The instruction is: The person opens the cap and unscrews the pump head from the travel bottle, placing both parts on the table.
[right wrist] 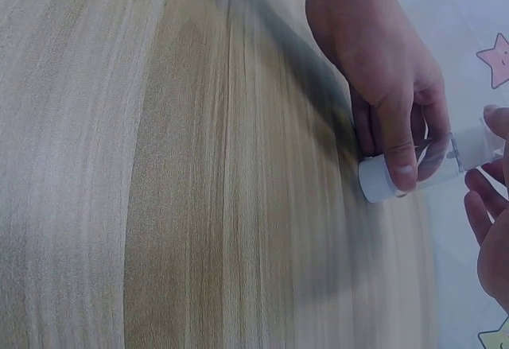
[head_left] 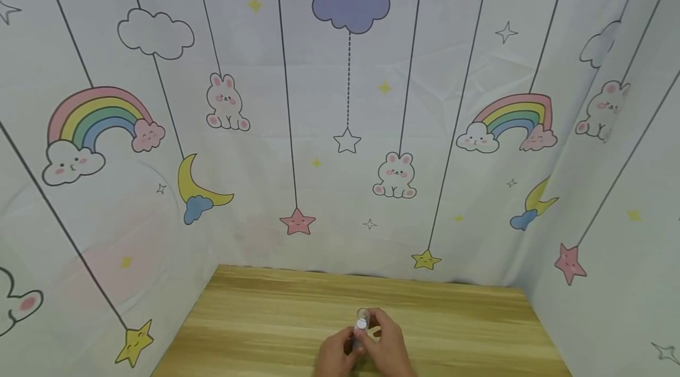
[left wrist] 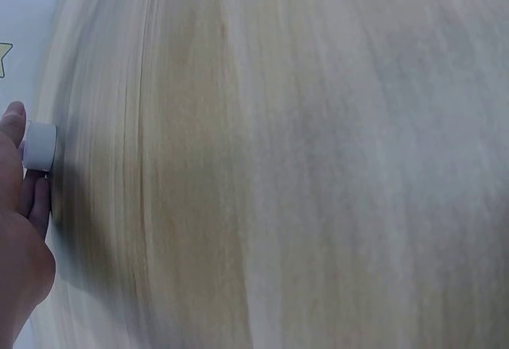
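Observation:
A small see-through bottle [right wrist: 436,176] is held between both hands over the table, with a white end and a white collar [right wrist: 473,146]. The left hand [head_left: 336,353] grips its lower part; in the left wrist view, the white end [left wrist: 40,147] shows between that hand's thumb and fingers. On the other side the right hand [head_left: 390,346] pinches the upper part, thumb in front and fingers behind. At the top, a clear round piece [head_left: 363,312] sits above a white disc [head_left: 362,324]. The right fingers partly hide the bottle's top.
The wood-grain table [head_left: 255,318] lies beneath the hands. White cloth walls [head_left: 340,188] printed with rainbows, clouds, rabbits and stars stand behind it and on both sides.

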The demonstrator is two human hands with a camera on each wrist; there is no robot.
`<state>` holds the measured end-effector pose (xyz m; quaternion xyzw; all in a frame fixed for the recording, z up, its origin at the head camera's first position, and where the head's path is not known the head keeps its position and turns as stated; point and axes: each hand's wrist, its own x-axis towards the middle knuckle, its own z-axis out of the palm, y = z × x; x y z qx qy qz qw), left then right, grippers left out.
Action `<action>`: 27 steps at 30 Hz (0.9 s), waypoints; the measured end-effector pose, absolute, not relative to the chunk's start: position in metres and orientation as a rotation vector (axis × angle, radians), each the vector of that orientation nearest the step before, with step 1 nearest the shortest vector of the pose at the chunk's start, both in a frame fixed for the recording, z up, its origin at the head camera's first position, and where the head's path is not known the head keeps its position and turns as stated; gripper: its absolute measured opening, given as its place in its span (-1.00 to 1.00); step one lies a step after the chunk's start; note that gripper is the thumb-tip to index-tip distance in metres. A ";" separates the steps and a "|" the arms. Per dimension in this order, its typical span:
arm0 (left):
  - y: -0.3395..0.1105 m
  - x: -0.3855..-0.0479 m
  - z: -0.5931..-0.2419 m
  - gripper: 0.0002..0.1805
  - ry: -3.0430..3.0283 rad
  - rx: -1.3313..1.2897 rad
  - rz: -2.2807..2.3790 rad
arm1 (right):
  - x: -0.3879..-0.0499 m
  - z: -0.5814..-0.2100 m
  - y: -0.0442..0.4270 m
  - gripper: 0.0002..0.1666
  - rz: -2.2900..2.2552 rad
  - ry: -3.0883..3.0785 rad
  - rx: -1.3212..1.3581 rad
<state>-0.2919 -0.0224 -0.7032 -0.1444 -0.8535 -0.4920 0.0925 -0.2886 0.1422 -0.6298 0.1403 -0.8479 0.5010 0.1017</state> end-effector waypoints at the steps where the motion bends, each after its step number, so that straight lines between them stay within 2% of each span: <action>1: -0.023 -0.292 -0.703 -0.66 -2.534 -0.428 -1.461 | -0.289 -0.630 0.142 -0.64 1.480 -2.500 0.415; 27: -0.023 -0.291 -0.702 -0.63 -2.516 -0.453 -1.432 | -0.292 -0.631 0.144 -0.64 1.476 -2.496 0.429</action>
